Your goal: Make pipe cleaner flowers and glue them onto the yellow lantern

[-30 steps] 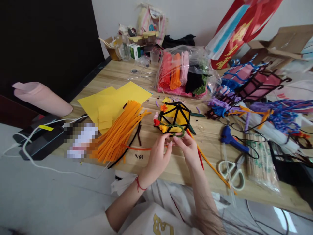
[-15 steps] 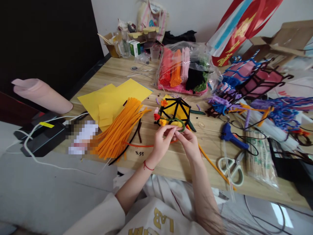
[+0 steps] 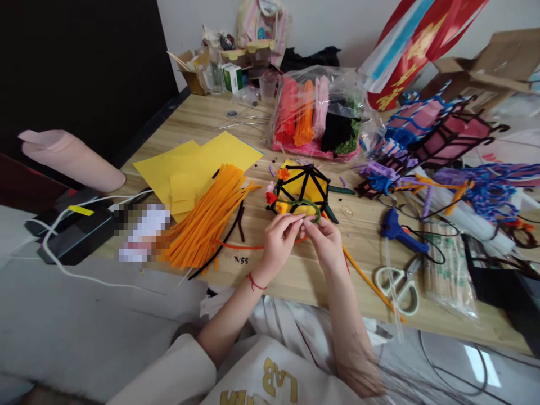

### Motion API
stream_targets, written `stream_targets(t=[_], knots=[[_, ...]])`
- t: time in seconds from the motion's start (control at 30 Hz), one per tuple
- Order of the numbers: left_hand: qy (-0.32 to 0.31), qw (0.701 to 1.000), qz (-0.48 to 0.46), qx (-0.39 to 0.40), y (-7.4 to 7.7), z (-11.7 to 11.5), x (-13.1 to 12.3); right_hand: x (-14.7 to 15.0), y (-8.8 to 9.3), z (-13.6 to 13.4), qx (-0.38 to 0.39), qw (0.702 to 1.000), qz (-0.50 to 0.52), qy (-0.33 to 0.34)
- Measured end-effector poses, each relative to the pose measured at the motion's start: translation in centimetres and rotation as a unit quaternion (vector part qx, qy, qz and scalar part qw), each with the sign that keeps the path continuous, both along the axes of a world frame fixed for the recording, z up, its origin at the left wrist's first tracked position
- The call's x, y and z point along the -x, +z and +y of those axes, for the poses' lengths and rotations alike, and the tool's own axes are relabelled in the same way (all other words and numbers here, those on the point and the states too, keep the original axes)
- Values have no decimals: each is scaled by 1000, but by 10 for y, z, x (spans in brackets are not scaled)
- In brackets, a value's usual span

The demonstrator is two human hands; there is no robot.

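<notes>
A green pipe cleaner point(image 3: 317, 210) curves in a loop above my fingertips. My left hand point(image 3: 282, 239) pinches it from one side, and my right hand point(image 3: 324, 239) pinches it from the other, with the fingertips almost touching. Just beyond the hands sits a lantern-like frame of black pipe cleaners with yellow panels point(image 3: 311, 183). Small red, orange, pink and yellow flowers point(image 3: 271, 197) trim its left side. Dark green strips point(image 3: 341, 190) stick out at its right. An orange pipe cleaner point(image 3: 240, 246) lies on the table and passes behind my left hand.
Orange pipe cleaners point(image 3: 206, 225) and yellow sheets point(image 3: 228, 152) lie to the left. On the right are a blue glue gun point(image 3: 399, 229), scissors point(image 3: 405, 289) and bagged sticks point(image 3: 448, 267). A clear bag of coloured pipe cleaners point(image 3: 320, 118) stands behind, with finished lanterns point(image 3: 451, 140) at far right.
Both hands stay in nearly the same place, with the fingertips slightly shifted on the green pipe cleaner. The camera view has moved a little.
</notes>
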State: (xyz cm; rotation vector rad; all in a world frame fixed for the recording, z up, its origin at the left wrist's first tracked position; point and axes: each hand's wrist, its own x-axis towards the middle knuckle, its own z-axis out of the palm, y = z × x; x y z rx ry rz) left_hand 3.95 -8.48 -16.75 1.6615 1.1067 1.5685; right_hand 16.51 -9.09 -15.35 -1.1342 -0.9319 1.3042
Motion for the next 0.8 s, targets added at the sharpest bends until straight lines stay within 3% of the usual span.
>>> stream_targets(t=[0.4, 0.8], knots=[[17, 998, 48, -29, -2, 0, 0, 6, -1, -1, 5, 1000, 22, -18], [7, 998, 46, -35, -4, -1, -1, -3, -7, 6, -23, 999, 28, 12]])
